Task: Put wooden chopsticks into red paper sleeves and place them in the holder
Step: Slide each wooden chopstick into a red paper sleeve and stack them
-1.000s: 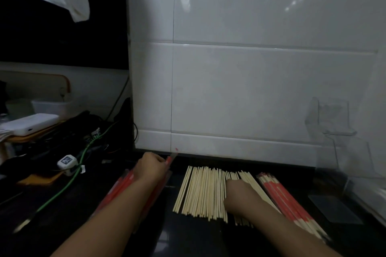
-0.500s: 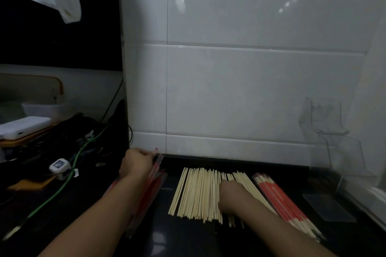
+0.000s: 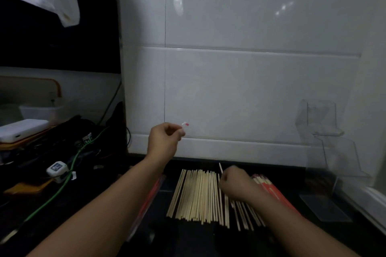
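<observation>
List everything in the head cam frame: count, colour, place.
bare chopsticks: many, pale wood, spread on the dark counter
sleeved chopsticks: a pile, red, right of the bare ones
empty sleeves: a stack, red, left of the bare ones
holder: one, clear, against the right wall
power bank: one, white, far left
cable: one, green, left
left hand: raised, pinches a sleeve
right hand: grips a chopstick

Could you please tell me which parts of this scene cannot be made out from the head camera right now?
- Head view: most of the red sleeve is hidden inside the left hand; only its tip shows.
- Head view: the right hand covers its own grip on the chopstick; how many it holds is unclear.
- Head view: the clear holder is dim; any contents cannot be told.
</observation>
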Demonstrator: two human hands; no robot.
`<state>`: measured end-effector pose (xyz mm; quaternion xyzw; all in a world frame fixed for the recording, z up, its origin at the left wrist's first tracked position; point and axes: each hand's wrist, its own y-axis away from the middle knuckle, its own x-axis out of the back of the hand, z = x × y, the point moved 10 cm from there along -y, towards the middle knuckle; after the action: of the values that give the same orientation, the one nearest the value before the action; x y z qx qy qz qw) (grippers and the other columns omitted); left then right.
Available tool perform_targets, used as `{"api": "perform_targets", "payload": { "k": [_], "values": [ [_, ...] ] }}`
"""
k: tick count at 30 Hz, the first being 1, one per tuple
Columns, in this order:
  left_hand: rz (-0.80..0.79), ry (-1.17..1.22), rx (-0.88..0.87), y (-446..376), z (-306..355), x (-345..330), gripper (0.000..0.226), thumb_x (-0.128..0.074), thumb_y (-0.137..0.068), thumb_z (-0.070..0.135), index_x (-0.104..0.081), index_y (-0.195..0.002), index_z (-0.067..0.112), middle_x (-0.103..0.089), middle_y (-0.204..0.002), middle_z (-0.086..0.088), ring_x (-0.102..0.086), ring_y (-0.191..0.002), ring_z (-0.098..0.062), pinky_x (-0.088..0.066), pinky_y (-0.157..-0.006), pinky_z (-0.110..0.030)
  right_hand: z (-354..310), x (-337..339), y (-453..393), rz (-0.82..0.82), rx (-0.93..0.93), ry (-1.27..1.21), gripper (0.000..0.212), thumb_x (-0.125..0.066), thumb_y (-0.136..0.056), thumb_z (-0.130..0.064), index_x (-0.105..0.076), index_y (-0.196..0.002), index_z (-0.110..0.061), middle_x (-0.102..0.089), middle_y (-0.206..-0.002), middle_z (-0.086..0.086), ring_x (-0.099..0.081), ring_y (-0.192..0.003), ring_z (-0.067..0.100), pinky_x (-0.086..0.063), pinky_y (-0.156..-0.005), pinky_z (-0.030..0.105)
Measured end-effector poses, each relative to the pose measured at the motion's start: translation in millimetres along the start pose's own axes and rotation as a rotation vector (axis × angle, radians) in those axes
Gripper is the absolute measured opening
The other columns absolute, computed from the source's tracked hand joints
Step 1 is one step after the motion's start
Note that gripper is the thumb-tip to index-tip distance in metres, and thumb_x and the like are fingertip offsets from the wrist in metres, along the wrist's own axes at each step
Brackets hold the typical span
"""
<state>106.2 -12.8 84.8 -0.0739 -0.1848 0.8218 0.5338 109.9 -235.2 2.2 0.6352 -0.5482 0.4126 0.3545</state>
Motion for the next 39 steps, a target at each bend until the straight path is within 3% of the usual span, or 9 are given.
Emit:
{"api": "perform_targets", "payload": {
  "k": [3, 6, 8, 11, 14, 19, 39],
  "values": [
    [-0.059, 0.166, 0.034, 8.2, 17.4, -18.2, 0.008, -0.066, -0.090, 0.004, -0.066, -0.097, 0.009, -0.075, -0.090, -0.008, -0.073, -0.082, -0.018, -0.055, -0.081, -0.031, -4.4, 49.4, 8.1, 0.110, 0.036, -0.529, 0.020, -0.048, -0.096, -0.005, -0.068, -0.093, -0.007, -0.067, -0.074, 0.012, -0.063, -0.058, 0.018, -0.044, -0.050, 0.022],
    [-0.102, 0.267, 0.047, 15.6, 31.4, -31.7, 0.014, -0.060, -0.093, 0.000, -0.062, -0.106, 0.005, -0.075, -0.087, -0.007, -0.071, -0.076, -0.017, -0.053, -0.073, -0.028, -16.8, 108.9, 21.6, 0.227, 0.180, -0.984, 0.023, -0.048, -0.091, 0.011, -0.065, -0.098, -0.003, -0.071, -0.079, 0.013, -0.071, -0.066, 0.020, -0.041, -0.050, 0.022],
    [-0.137, 0.294, 0.049, 19.1, 37.4, -38.0, 0.018, -0.060, -0.093, 0.001, -0.063, -0.110, 0.009, -0.075, -0.087, -0.004, -0.072, -0.076, -0.014, -0.054, -0.069, -0.022, -19.8, 143.7, 26.5, 0.333, 0.267, -1.103, 0.017, -0.056, -0.089, 0.008, -0.065, -0.097, -0.005, -0.074, -0.080, 0.011, -0.073, -0.070, 0.020, -0.042, -0.050, 0.021],
    [-0.192, 0.287, 0.015, 28.0, 49.6, -45.8, 0.017, -0.064, -0.092, 0.003, -0.068, -0.107, 0.011, -0.075, -0.099, -0.003, -0.072, -0.082, -0.013, -0.053, -0.064, -0.012, -19.1, 186.0, 33.2, 0.532, 0.317, -1.073, 0.006, -0.060, -0.094, -0.007, -0.065, -0.091, -0.005, -0.070, -0.067, 0.006, -0.068, -0.058, 0.018, -0.039, -0.045, 0.021],
    [-0.226, 0.283, -0.007, 36.6, 56.7, -51.8, 0.016, -0.064, -0.091, 0.000, -0.070, -0.105, 0.001, -0.073, -0.104, -0.004, -0.070, -0.086, -0.014, -0.050, -0.061, -0.008, -28.0, 214.8, 39.6, 0.664, 0.344, -1.005, 0.018, -0.052, -0.099, -0.013, -0.064, -0.085, -0.008, -0.066, -0.059, 0.003, -0.060, -0.048, 0.017, -0.037, -0.042, 0.019],
    [-0.279, 0.226, -0.022, 42.0, 57.5, -55.7, 0.014, -0.068, -0.089, 0.006, -0.072, -0.102, 0.006, -0.075, -0.099, -0.006, -0.073, -0.088, -0.017, -0.055, -0.077, -0.022, -41.1, 231.3, 45.6, 0.758, 0.395, -1.013, 0.021, -0.048, -0.101, -0.017, -0.060, -0.085, -0.011, -0.065, -0.061, 0.004, -0.058, -0.048, 0.016, -0.039, -0.044, 0.015],
    [-0.300, 0.195, -0.021, 41.2, 47.2, -53.2, 0.013, -0.068, -0.089, 0.009, -0.072, -0.101, 0.012, -0.075, -0.097, -0.003, -0.072, -0.091, -0.016, -0.056, -0.087, -0.029, -42.4, 218.7, 40.4, 0.746, 0.405, -0.931, 0.021, -0.049, -0.101, -0.018, -0.062, -0.085, -0.010, -0.065, -0.061, 0.005, -0.057, -0.049, 0.018, -0.039, -0.044, 0.015]
  ]
}}
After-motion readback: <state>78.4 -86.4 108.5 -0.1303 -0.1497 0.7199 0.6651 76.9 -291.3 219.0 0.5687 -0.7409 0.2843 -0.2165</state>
